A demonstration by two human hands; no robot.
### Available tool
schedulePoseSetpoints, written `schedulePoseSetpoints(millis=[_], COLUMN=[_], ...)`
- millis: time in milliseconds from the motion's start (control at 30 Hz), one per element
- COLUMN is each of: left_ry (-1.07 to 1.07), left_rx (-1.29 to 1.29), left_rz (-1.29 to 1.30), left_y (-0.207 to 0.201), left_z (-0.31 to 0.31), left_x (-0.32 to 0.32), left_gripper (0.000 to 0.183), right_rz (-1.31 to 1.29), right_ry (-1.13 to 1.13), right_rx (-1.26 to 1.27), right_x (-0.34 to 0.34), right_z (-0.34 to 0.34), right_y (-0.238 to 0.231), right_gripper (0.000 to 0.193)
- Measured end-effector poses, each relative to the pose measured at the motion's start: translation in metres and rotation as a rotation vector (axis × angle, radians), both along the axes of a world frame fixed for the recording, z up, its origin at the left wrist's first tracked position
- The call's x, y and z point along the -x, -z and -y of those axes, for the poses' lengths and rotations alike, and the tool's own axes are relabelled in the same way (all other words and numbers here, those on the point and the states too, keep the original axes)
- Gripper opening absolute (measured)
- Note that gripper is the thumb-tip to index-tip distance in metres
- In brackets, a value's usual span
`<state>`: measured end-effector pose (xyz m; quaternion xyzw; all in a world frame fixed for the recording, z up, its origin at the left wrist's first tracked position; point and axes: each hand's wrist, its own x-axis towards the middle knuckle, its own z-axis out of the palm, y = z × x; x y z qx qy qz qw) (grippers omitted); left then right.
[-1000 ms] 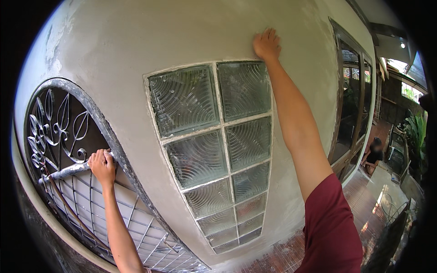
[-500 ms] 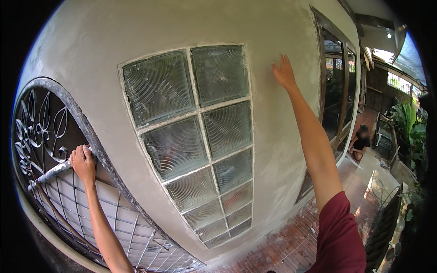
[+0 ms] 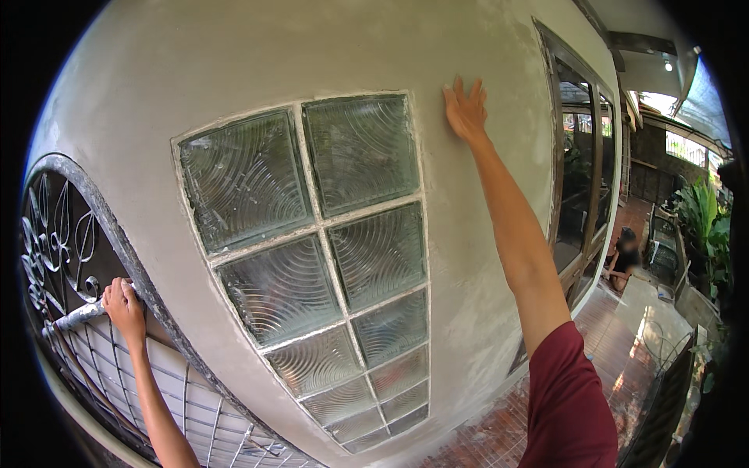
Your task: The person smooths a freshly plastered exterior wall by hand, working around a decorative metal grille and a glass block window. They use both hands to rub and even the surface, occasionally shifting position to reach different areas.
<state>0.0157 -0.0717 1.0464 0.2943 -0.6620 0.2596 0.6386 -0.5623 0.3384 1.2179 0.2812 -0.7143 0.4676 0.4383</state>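
Observation:
My left hand (image 3: 125,310) is wrapped over a grey metal crossbar (image 3: 82,314) that spans an arched opening with metal grillwork (image 3: 78,234). My right hand (image 3: 467,111) reaches up to the smooth greyish plastered wall (image 3: 476,210), fingers spread, right of the top corner of a glass block panel; it appears to touch the plaster and nothing shows in it. The glass block panel (image 3: 363,175) stands between my two arms, two blocks wide and several high, with curved ripple patterns and pale, rough joints.
To the right are brown-framed windows (image 3: 581,156). Beyond them a person (image 3: 622,260) in dark clothing sits low by the walkway. Reddish floor tiles (image 3: 484,421) run along the wall's foot. Green plants (image 3: 702,222) and a dark railing (image 3: 663,398) line the far right side.
My right hand has moved left and slightly up over the plaster. My left hand keeps its grip on the crossbar. The view has shifted, so the glass blocks appear lower and further left.

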Motion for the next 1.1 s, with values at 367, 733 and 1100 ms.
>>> schedulePoseSetpoints(millis=[367, 733, 1100], left_ry=[-0.099, -0.156, -0.195], left_rx=[-0.167, -0.239, -0.291], left_rz=[0.037, 0.184, 0.164], left_y=[0.004, -0.001, 0.003], left_z=[0.027, 0.026, 0.033], left_x=[-0.014, -0.021, -0.022], left_gripper=[0.033, 0.035, 0.037], right_rz=[-0.172, -0.393, -0.159], right_ry=[-0.066, -0.082, 0.090], right_rx=[-0.054, -0.180, -0.145], right_x=[0.027, 0.004, 0.058], right_z=[-0.027, 0.003, -0.029], right_y=[0.007, 0.035, -0.065], right_gripper=[0.064, 0.064, 0.065])
